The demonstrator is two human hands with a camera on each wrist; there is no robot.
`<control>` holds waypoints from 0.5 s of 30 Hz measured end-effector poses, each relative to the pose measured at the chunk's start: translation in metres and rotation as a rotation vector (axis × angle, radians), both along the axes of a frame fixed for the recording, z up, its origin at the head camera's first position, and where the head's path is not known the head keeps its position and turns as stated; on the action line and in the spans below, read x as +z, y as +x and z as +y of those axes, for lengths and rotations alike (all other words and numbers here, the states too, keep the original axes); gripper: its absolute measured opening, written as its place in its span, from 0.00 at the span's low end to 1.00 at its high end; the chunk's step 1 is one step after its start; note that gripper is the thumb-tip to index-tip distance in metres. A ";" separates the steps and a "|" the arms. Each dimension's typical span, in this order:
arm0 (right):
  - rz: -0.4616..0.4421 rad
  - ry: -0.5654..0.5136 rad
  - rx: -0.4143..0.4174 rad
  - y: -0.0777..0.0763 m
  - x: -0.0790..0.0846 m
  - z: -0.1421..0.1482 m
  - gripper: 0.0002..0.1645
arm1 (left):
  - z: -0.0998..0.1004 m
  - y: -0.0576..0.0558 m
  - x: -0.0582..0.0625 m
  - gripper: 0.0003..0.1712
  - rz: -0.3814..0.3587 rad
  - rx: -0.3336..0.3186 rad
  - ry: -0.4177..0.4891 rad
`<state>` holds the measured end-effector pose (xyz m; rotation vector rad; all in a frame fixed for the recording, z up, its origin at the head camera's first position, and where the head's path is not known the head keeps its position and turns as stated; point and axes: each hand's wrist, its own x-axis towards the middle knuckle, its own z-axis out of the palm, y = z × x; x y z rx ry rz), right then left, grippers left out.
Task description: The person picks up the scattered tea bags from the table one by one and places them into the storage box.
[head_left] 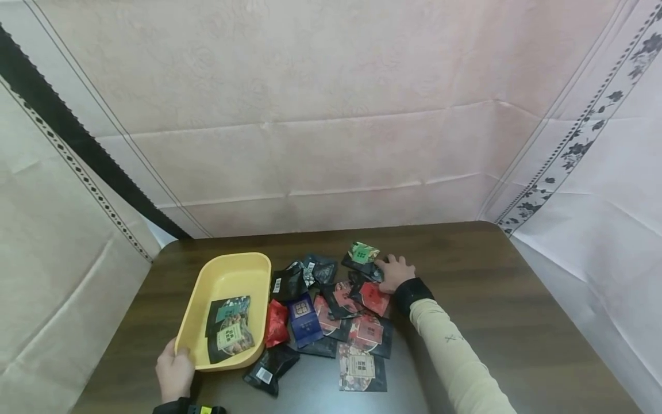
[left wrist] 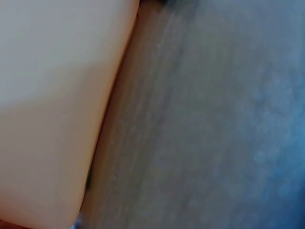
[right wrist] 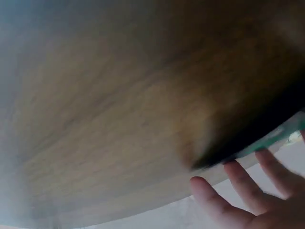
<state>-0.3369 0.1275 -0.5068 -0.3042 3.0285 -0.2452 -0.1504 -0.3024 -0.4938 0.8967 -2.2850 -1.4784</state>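
Observation:
My left hand (head_left: 174, 368) grips the near left corner of a yellow plastic tray (head_left: 192, 299), which fills the left of the left wrist view. Inside the tray lie two overlapping flat packets (head_left: 233, 333), dark with green labels. My right hand (head_left: 397, 272) is at the right side of the packet pile, beside a black packet with a green label (head_left: 363, 253). In the right wrist view its fingers (right wrist: 243, 183) are spread and fairly straight, fingertips right at that dark packet's edge. A black packet with a red label (head_left: 373, 296) lies just below this hand.
Several black packets with pink labels (head_left: 368, 330) overlap in the pile. Left of them are a blue packet (head_left: 305, 322), a crumpled red one (head_left: 277, 323) and black pouches (head_left: 287, 283). Another black pouch (head_left: 269, 368) lies below the tray. The brown wooden table (head_left: 496, 322) ends at a hanging cloth (head_left: 331, 144).

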 end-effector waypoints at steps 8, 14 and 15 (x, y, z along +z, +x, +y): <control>0.207 0.018 0.018 0.000 0.002 -0.001 0.19 | 0.002 -0.001 -0.003 0.26 0.013 0.003 0.006; 0.331 0.057 0.010 0.005 0.013 -0.008 0.16 | 0.000 -0.001 -0.003 0.26 0.003 0.001 -0.006; 0.352 0.055 0.013 0.006 0.015 -0.010 0.15 | -0.001 -0.002 -0.003 0.26 -0.002 0.003 -0.004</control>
